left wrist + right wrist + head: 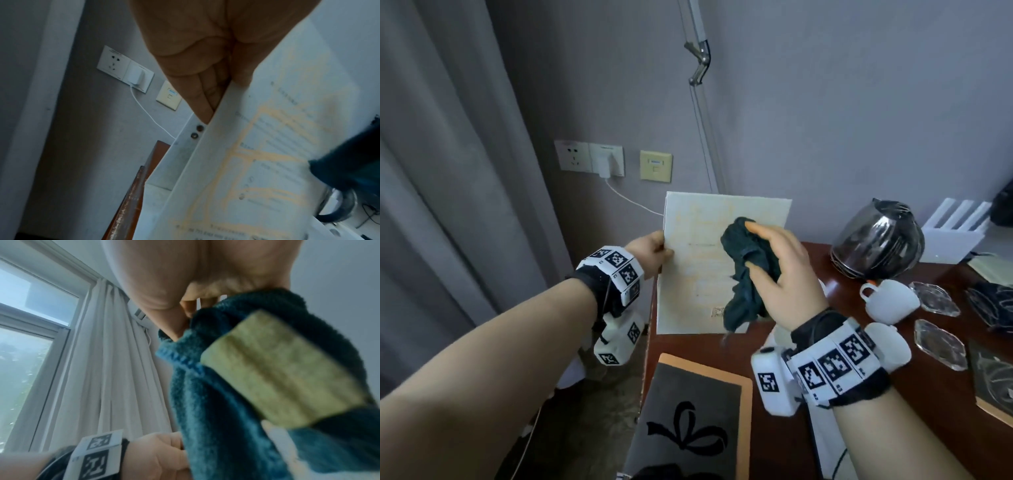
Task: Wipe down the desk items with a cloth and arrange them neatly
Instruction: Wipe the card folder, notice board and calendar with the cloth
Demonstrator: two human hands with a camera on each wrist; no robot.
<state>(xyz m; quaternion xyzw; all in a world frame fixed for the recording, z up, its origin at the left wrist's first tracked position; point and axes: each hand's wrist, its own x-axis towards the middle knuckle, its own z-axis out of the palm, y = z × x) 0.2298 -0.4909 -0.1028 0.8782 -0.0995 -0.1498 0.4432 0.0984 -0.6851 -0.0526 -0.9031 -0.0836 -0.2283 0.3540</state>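
Note:
A pale card board with faded orange print stands upright on the dark wooden desk. My left hand pinches its left edge, thumb in front; in the left wrist view the board fills the right side under my left hand. A dark teal cloth is bunched against the board's right half, and my right hand grips it. From the right wrist the cloth hangs below my right hand, with a yellow-green tag on it.
A glass helmet-like dome, a white cup and glass coasters sit on the desk's right. An orange-edged dark booklet lies near me. Wall sockets with a plugged charger are behind; a curtain hangs left.

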